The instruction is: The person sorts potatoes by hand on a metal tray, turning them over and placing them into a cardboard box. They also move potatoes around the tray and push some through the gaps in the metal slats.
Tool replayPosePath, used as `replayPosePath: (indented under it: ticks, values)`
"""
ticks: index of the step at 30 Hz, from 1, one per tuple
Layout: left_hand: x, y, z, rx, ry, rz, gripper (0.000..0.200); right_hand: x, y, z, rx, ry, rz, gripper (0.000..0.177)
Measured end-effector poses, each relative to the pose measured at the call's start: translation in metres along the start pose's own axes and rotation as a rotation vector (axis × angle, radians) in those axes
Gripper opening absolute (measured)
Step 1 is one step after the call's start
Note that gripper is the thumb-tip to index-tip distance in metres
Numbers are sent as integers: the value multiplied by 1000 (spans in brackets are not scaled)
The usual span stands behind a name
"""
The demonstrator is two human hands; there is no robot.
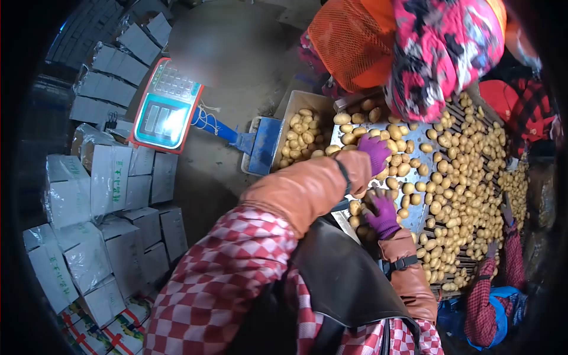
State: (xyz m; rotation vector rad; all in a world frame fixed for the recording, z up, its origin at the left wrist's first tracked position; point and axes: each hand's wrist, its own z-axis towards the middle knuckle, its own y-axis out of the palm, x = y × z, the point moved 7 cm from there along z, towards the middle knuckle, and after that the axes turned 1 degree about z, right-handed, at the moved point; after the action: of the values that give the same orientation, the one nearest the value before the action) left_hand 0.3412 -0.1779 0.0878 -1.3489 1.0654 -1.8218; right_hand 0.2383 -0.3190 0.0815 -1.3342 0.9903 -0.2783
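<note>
My left hand (374, 155), in a purple glove, lies over the potatoes (397, 133) on a metal tray (418, 214). Its fingers look spread, though their tips are partly lost among the potatoes. Lower down, my right hand (383, 213), gloved the same way, rests at the tray's near side with fingers apart, touching or just above a few potatoes. I see nothing clearly gripped in either hand. Beyond the tray's far edge stands an open cardboard box (284, 127) partly filled with potatoes.
A slatted sorting bed (467, 189) heaped with potatoes spreads rightward. Co-workers' sleeves (482, 296) and a patterned pink coat (444, 53) border it. A digital scale (165, 112) on a blue post stands left of the box. Stacked white cartons (109, 177) fill the left.
</note>
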Motion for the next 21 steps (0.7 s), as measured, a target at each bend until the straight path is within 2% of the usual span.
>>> replayPosePath:
  ticks: [1, 2, 3, 4, 5, 7, 8, 9, 11, 13, 14, 15, 16, 17, 18, 19, 20, 21]
  values:
    - [-5, 9, 14, -18, -37, -3, 50, -7, -2, -2, -14, -48, 112, 65]
    - [0, -9, 15, -51, -79, -16, 50, -3, -4, -9, -76, -15, 106, 61]
    - [5, -30, 9, -88, -119, -30, 50, 15, -6, -18, -27, 93, 290, 58]
    - [5, -11, -4, -164, -61, -102, 58, 33, -4, -29, 22, 201, 478, 56]
    - [12, -16, -14, -437, -23, -11, 65, 47, 0, -40, 74, 311, 670, 54]
    - [14, -4, -43, -310, 100, 74, 68, 48, -32, -56, 209, 454, 731, 51]
    - [3, 34, -61, -199, 127, -32, 79, 61, -36, -69, 269, 479, 627, 53]
    - [4, 24, -72, -351, 77, -61, 76, 83, -39, -86, 328, 501, 525, 55]
    - [4, -11, -94, -286, 100, 104, 69, 128, -27, -122, 422, 547, 377, 60]
    - [-32, 3, -106, -203, -28, 42, 64, 130, -31, -139, 354, 652, 263, 68]
    - [-39, -9, -111, -46, -56, 17, 59, 138, -13, -144, 381, 629, 330, 66]
    - [-42, -22, -111, -80, -122, 73, 59, 129, -10, -141, 412, 609, 393, 64]
    - [-36, -21, -114, -5, -145, 93, 57, 124, 4, -140, 289, 647, 494, 66]
    - [-31, -21, -117, 71, -169, 112, 54, 91, 0, -120, 178, 702, 592, 67]
    - [-26, -20, -120, 145, -193, 128, 52, 78, 1, -108, 158, 603, 454, 62]
    - [-1, -25, -118, 202, -121, 228, 50, 66, 2, -97, 150, 506, 306, 57]
    - [33, -23, -114, 118, -10, 137, 50, 54, 3, -87, 156, 414, 159, 53]
    - [60, -18, -114, 35, 83, 55, 50, 36, -14, -79, 151, 458, 323, 57]
